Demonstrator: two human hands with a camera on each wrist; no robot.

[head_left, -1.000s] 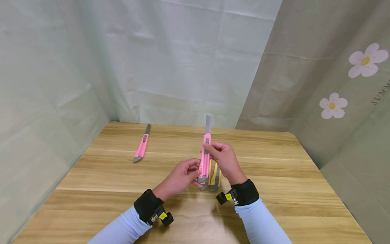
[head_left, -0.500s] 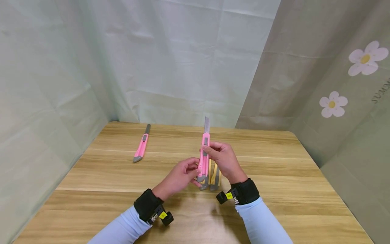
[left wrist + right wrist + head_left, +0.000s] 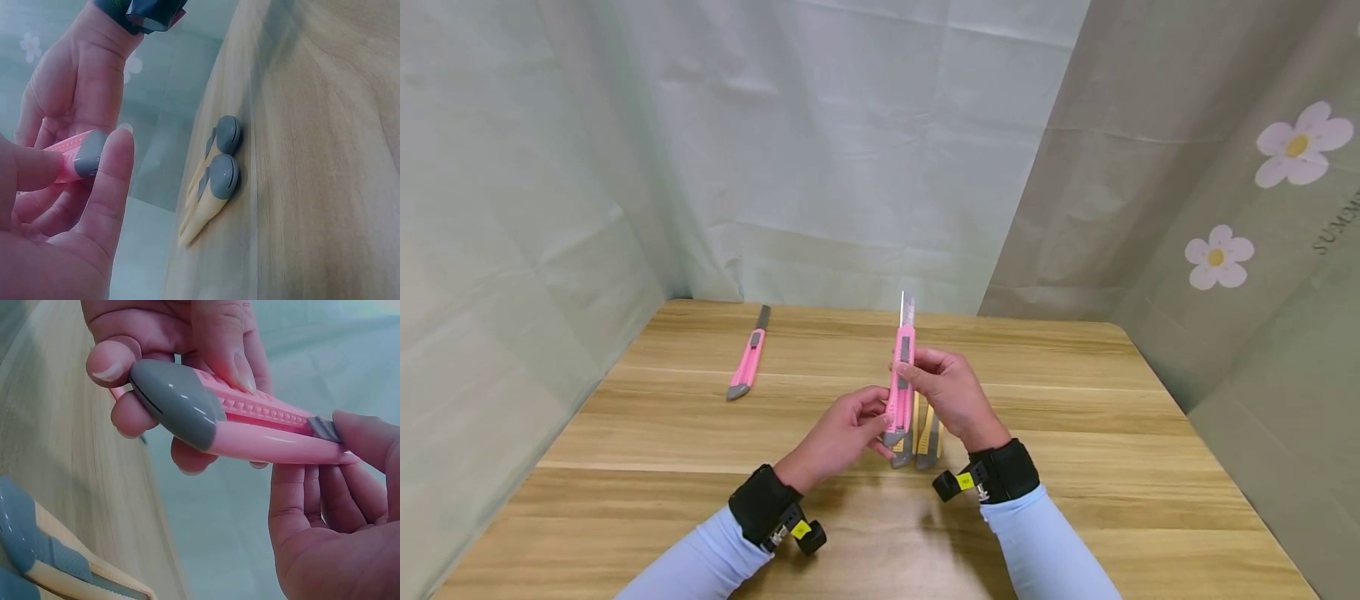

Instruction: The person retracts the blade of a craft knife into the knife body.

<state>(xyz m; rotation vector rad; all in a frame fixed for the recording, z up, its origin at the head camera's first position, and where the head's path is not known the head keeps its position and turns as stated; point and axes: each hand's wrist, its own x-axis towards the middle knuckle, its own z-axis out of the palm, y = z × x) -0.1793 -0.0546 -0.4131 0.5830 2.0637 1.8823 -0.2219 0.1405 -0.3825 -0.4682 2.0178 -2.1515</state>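
A pink utility knife (image 3: 898, 410) is held up over the table, tilted with its blade pointing away and part of the blade (image 3: 907, 309) out. My left hand (image 3: 842, 435) pinches its grey end cap and lower body between thumb and fingers. Higher up, my right hand (image 3: 953, 398) grips the body, thumb on the grey slider (image 3: 324, 429). Beneath the hands lie two yellow utility knives (image 3: 224, 181) with grey caps, side by side on the table and partly hidden in the head view.
Another pink utility knife (image 3: 749, 360), its grey blade end pointing away, lies at the back left of the wooden table (image 3: 647, 500). Curtains (image 3: 865, 150) hang behind the table and along both sides.
The blade of the held pink utility knife shows shorter, and my right thumb has come slightly down along the body with the slider. The knife has shifted a little left.
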